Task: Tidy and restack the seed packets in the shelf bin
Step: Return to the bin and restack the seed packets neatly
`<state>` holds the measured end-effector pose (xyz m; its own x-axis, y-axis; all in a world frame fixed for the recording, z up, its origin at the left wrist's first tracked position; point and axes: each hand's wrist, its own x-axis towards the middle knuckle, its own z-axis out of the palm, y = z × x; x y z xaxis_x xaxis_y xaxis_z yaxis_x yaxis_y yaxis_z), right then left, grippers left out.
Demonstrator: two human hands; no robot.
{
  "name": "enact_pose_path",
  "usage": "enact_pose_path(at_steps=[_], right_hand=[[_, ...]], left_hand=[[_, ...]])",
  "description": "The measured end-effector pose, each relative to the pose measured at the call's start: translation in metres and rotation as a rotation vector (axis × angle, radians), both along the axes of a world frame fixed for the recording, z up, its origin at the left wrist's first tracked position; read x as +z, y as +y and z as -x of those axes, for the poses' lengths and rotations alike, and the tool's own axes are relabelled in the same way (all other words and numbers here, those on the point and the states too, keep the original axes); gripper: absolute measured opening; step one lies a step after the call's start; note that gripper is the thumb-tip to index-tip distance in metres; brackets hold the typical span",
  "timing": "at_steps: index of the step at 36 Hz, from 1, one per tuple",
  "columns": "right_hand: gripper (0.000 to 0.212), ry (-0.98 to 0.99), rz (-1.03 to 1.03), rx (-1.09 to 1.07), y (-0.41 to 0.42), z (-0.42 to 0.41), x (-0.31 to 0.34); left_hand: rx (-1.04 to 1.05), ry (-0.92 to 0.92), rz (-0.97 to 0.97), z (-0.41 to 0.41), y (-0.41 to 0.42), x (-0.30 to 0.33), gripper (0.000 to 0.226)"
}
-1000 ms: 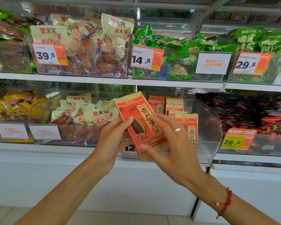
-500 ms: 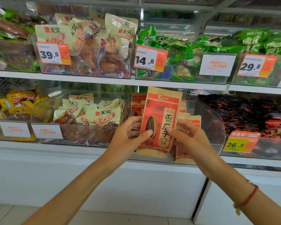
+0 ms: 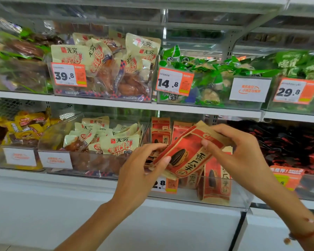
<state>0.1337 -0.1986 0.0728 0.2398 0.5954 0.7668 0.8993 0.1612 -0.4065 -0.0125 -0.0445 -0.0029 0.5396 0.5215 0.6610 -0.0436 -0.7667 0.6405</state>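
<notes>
Packet: the flat red and brown paper seed packet is tilting over the clear plastic shelf bin, held between both hands.
Left hand: the left hand is gripping the lower left corner, thumb on the front.
Right hand: the right hand is pinching the top edge with curled fingers.
In bin: more upright red seed packets are standing behind and below.
Handling: probably light and bending easily; holding by the sealed edges looks safest.

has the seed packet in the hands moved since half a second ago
Yes. The seed packet stood upright against the clear bin; now it is tilted, top toward the right, with both hands on it.
</notes>
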Motion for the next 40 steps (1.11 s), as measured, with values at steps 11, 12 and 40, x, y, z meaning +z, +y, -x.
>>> enact_pose_path(at_steps=[11, 12, 40], right_hand=[[0.014, -0.066, -0.264, -0.235, 0.003, -0.037, 0.014], [0.015, -0.09, -0.235, -0.242, 0.01, -0.041, 0.015], [0.026, -0.43, 0.865, -0.24, 0.112, -0.089, -0.018]], left_hand=[[0.22, 0.299, -0.568, -0.02, 0.022, -0.027, 0.042], [0.234, 0.327, -0.588, -0.022, 0.023, -0.03, 0.042], [0.377, 0.334, -0.512, -0.029, 0.024, -0.021, 0.045]])
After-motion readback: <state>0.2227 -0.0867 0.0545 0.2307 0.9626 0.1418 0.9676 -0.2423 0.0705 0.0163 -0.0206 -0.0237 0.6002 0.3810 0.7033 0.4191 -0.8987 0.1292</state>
